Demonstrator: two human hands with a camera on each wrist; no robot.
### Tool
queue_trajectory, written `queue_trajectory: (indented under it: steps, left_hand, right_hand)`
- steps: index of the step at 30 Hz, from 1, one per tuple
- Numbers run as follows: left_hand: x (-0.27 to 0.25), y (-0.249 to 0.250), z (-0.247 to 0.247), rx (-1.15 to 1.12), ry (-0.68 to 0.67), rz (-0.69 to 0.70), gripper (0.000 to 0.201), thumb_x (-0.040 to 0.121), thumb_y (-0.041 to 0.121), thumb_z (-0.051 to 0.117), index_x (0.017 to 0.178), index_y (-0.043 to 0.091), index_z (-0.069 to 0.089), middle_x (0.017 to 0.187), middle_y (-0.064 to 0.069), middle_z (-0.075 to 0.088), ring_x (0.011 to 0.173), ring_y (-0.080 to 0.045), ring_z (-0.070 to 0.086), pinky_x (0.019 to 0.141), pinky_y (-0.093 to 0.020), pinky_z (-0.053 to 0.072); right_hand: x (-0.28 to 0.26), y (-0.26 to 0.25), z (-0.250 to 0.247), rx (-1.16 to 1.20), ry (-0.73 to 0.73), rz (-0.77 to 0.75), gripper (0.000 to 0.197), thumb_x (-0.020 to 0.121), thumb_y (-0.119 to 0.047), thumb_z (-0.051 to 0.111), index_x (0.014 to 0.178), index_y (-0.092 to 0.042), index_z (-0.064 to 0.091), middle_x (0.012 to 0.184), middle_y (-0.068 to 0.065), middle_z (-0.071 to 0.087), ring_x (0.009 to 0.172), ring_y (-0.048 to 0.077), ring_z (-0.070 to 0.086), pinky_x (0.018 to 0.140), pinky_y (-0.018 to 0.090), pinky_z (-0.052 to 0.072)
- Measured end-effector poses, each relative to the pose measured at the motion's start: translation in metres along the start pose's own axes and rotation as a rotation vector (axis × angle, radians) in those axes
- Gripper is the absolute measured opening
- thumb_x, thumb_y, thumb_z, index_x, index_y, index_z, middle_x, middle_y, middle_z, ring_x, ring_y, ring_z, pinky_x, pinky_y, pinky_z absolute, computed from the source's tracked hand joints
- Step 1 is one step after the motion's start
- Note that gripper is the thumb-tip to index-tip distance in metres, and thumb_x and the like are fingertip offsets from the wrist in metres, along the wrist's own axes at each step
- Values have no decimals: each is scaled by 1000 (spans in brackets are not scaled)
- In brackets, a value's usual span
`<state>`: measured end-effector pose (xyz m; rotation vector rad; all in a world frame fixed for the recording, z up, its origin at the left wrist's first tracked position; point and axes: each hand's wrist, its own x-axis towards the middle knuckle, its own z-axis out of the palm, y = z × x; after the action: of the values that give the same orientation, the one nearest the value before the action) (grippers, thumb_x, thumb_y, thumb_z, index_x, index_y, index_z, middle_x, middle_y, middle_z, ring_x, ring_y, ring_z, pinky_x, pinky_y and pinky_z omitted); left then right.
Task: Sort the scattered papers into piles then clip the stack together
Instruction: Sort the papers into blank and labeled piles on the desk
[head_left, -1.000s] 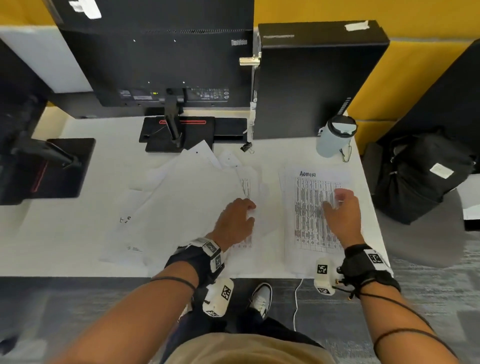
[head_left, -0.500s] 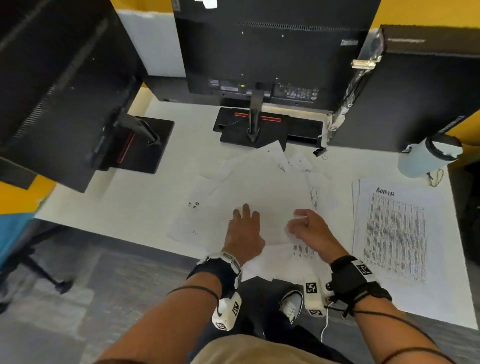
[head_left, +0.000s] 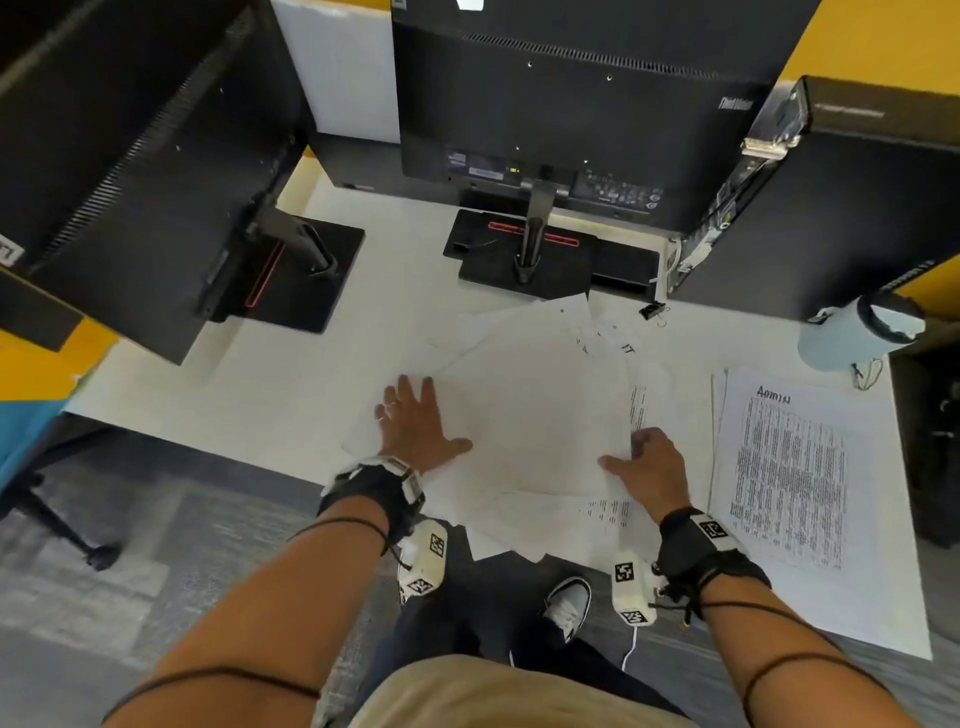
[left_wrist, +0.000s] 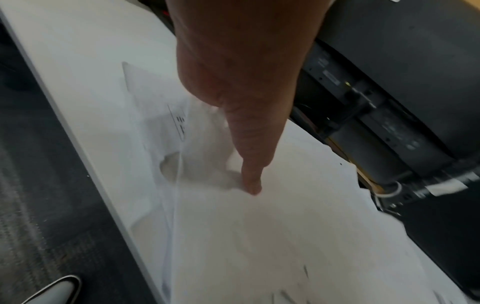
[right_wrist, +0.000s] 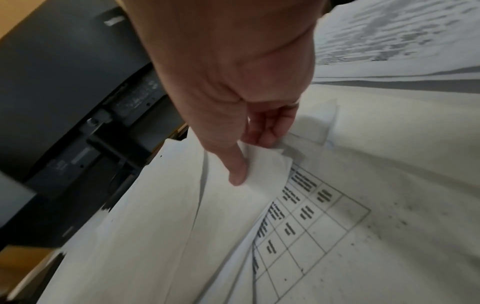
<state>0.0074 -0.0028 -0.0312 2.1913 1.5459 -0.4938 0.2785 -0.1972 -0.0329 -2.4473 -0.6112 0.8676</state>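
Two hands work one loose fan of white paper sheets (head_left: 530, 410) on the white desk (head_left: 291, 384); how many sheets overlap there cannot be counted. Your left hand (head_left: 415, 423) lies flat with fingers spread on the fan's left side, the thumb tip pressing the top sheet in the left wrist view. Your right hand (head_left: 649, 462) pinches the edge of several sheets between thumb and curled fingers (right_wrist: 267, 131) at the fan's right side, above a sheet printed with a ruled table. To the right, apart from the fan, lies one squared pile of printed pages (head_left: 795, 478) dense with text. One small black binder clip (head_left: 652, 310) sits on the desk beyond the fan, just before the black computer tower (head_left: 831, 218). Two black monitors stand at the back on flat bases, the centre monitor (head_left: 571, 104) and a left monitor (head_left: 130, 171). One pale blue lidded bottle (head_left: 857, 338) stands near the pile's far corner.
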Motion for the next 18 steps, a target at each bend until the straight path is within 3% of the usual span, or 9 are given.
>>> queue_trajectory:
  steps: [1, 3, 6, 9, 11, 15, 18]
  left_hand:
    - [5, -5, -2, -14, -1, -12, 130, 71, 76, 74, 163, 14, 5, 165, -24, 10, 150, -48, 18, 121, -60, 23]
    - [10, -9, -7, -28, 13, -13, 133, 63, 75, 80, 160, 14, 12, 154, -21, 28, 141, -45, 32, 116, -58, 33]
    - [11, -8, -14, -44, 29, -10, 113, 67, 69, 83, 151, 15, 30, 142, -16, 46, 132, -39, 46, 110, -54, 40]
    - [12, -12, -13, -235, 123, 9, 68, 86, 43, 78, 141, 15, 50, 136, -11, 61, 125, -33, 59, 106, -46, 45]
    - [12, -12, -17, -434, 150, 15, 49, 91, 28, 77, 135, 12, 62, 135, -10, 65, 121, -32, 63, 102, -39, 49]
    - [13, -2, -36, -714, 103, 22, 35, 90, 26, 79, 120, 10, 71, 118, -7, 71, 100, -29, 69, 86, -33, 54]
    - [15, 6, -47, -861, 13, 50, 36, 91, 24, 78, 124, 20, 66, 129, -12, 65, 113, -30, 67, 88, -38, 56]
  right_hand:
    - [1, 2, 0, 44, 3, -6, 33, 84, -22, 88, 96, -9, 60, 86, 2, 58, 86, 30, 62, 65, 29, 42]
    - [1, 5, 1, 98, 9, -26, 34, 86, -20, 86, 78, -12, 53, 72, -1, 49, 73, 25, 51, 60, 28, 36]
    - [5, 10, -6, 167, 84, -13, 24, 85, -18, 87, 91, -10, 66, 81, -1, 60, 81, 22, 58, 76, 30, 46]
    - [10, 11, -16, 217, 131, 1, 22, 83, -16, 89, 99, -10, 74, 89, 3, 72, 85, 22, 66, 80, 30, 51]
    - [12, 11, -22, 227, 147, -11, 20, 85, -15, 88, 101, -10, 76, 90, 6, 74, 85, 24, 69, 83, 31, 55]
    - [18, 13, -33, 205, 201, -27, 15, 94, -15, 78, 105, -6, 79, 97, 11, 78, 91, 27, 71, 85, 29, 52]
    - [18, 12, -41, 121, 277, -90, 18, 100, -16, 69, 108, -3, 79, 100, 11, 77, 91, 23, 66, 89, 29, 48]
